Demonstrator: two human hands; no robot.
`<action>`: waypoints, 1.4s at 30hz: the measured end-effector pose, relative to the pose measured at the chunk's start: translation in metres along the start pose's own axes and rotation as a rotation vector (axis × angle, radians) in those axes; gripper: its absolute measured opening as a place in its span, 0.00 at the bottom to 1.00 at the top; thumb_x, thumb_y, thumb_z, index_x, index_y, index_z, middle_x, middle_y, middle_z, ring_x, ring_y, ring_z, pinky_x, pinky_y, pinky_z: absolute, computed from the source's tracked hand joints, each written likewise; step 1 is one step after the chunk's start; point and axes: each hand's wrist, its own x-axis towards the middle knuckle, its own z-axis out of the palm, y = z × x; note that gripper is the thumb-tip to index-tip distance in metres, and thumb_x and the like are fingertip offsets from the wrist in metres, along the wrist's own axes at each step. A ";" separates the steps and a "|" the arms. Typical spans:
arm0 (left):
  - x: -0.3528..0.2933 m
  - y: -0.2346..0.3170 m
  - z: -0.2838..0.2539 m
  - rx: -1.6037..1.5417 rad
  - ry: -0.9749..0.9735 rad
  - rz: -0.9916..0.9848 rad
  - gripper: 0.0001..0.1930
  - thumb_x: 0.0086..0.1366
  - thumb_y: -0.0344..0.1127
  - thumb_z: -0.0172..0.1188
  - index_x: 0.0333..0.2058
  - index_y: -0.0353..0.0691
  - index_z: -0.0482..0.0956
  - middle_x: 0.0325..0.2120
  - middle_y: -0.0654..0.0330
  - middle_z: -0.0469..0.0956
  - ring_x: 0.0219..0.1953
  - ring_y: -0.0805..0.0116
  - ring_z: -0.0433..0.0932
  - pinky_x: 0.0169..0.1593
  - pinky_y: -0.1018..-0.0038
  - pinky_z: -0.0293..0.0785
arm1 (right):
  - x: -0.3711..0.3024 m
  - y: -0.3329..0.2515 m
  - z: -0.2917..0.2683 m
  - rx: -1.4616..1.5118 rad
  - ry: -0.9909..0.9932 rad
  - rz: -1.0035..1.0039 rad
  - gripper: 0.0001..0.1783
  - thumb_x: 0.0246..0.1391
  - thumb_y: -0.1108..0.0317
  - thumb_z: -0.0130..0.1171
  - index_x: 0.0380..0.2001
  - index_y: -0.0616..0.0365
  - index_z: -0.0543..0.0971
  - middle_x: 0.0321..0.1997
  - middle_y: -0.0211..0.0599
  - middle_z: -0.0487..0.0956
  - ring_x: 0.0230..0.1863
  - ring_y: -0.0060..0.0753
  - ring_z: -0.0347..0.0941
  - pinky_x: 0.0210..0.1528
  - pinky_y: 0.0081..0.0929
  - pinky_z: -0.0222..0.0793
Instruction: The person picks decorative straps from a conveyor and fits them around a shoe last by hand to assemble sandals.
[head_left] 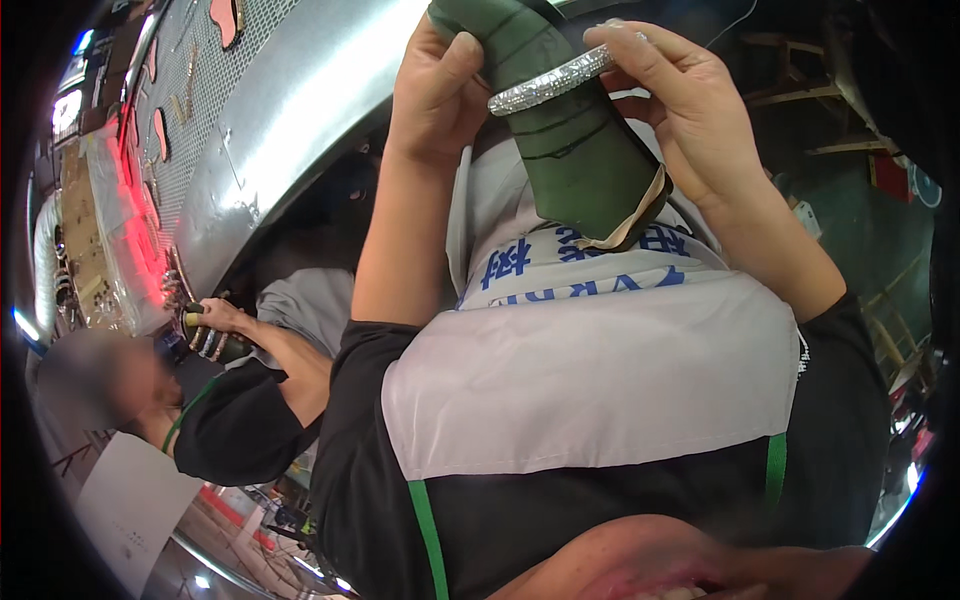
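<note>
A dark green shoe last [570,165] is held up in front of my apron at the top of the view, with dark lines drawn across it and a beige piece along its lower edge. Across it lies a glittering silver strap [548,84]. My left hand [442,95] is closed round the left side of the last, its thumb raised near the strap's left end. My right hand [690,105] pinches the strap's right end between thumb and fingers, while its other fingers curl behind the last and are partly hidden.
A metal-edged conveyor [300,85] with a mesh belt carries pink-and-black sole pieces [228,22] on the left. Beside me a co-worker's hand [222,316] holds several shiny straps. Wooden stools [800,95] and a red box [888,177] stand at the right.
</note>
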 end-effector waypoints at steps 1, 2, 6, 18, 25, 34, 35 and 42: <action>0.000 -0.002 0.000 0.002 -0.007 -0.011 0.27 0.64 0.47 0.59 0.55 0.37 0.65 0.47 0.56 0.75 0.48 0.62 0.77 0.52 0.65 0.75 | -0.001 -0.002 -0.005 -0.094 -0.031 -0.057 0.18 0.56 0.52 0.61 0.37 0.56 0.83 0.33 0.29 0.81 0.34 0.19 0.75 0.38 0.19 0.70; 0.000 -0.006 -0.001 -0.038 0.031 -0.029 0.25 0.64 0.46 0.58 0.54 0.38 0.66 0.47 0.56 0.76 0.48 0.62 0.77 0.52 0.65 0.75 | 0.000 -0.002 -0.008 -0.119 -0.019 -0.074 0.19 0.56 0.52 0.60 0.36 0.58 0.83 0.31 0.32 0.82 0.33 0.20 0.78 0.38 0.18 0.72; 0.000 -0.010 -0.001 -0.121 0.042 -0.090 0.20 0.66 0.45 0.56 0.51 0.39 0.70 0.44 0.55 0.78 0.47 0.61 0.78 0.51 0.65 0.75 | 0.001 -0.002 -0.013 -0.303 0.001 -0.206 0.17 0.60 0.54 0.57 0.36 0.58 0.82 0.30 0.29 0.81 0.32 0.20 0.77 0.34 0.17 0.70; -0.005 -0.008 -0.029 -0.215 0.138 -0.166 0.23 0.64 0.50 0.57 0.49 0.38 0.74 0.44 0.53 0.79 0.45 0.58 0.79 0.50 0.62 0.76 | 0.016 0.020 -0.004 -0.182 0.011 -0.232 0.17 0.57 0.55 0.60 0.31 0.60 0.83 0.26 0.30 0.81 0.30 0.18 0.77 0.31 0.17 0.71; -0.004 -0.006 0.005 -0.068 0.104 -0.162 0.20 0.55 0.45 0.66 0.39 0.39 0.71 0.37 0.48 0.75 0.43 0.55 0.76 0.47 0.62 0.76 | 0.041 0.070 -0.020 0.611 -0.654 0.828 0.39 0.53 0.39 0.56 0.60 0.55 0.67 0.58 0.44 0.72 0.59 0.37 0.69 0.60 0.43 0.65; 0.018 0.021 -0.033 0.356 0.137 -0.365 0.11 0.65 0.37 0.58 0.41 0.37 0.76 0.33 0.62 0.77 0.35 0.73 0.76 0.42 0.73 0.75 | 0.016 0.059 0.006 0.108 -0.362 0.133 0.43 0.59 0.37 0.44 0.64 0.60 0.55 0.59 0.43 0.68 0.57 0.36 0.69 0.58 0.34 0.66; 0.035 0.034 -0.066 0.666 0.074 -0.387 0.12 0.67 0.39 0.55 0.41 0.37 0.77 0.31 0.62 0.77 0.34 0.74 0.76 0.40 0.74 0.75 | 0.020 0.074 0.000 0.205 -0.337 0.085 0.40 0.59 0.50 0.54 0.67 0.55 0.51 0.57 0.43 0.70 0.55 0.36 0.71 0.55 0.32 0.70; 0.119 0.176 -0.301 2.047 1.084 0.152 0.23 0.54 0.40 0.66 0.47 0.37 0.73 0.45 0.50 0.74 0.48 0.52 0.73 0.51 0.59 0.70 | 0.044 0.097 -0.029 0.314 -0.344 0.100 0.37 0.56 0.50 0.58 0.61 0.61 0.59 0.52 0.50 0.73 0.49 0.43 0.75 0.52 0.33 0.72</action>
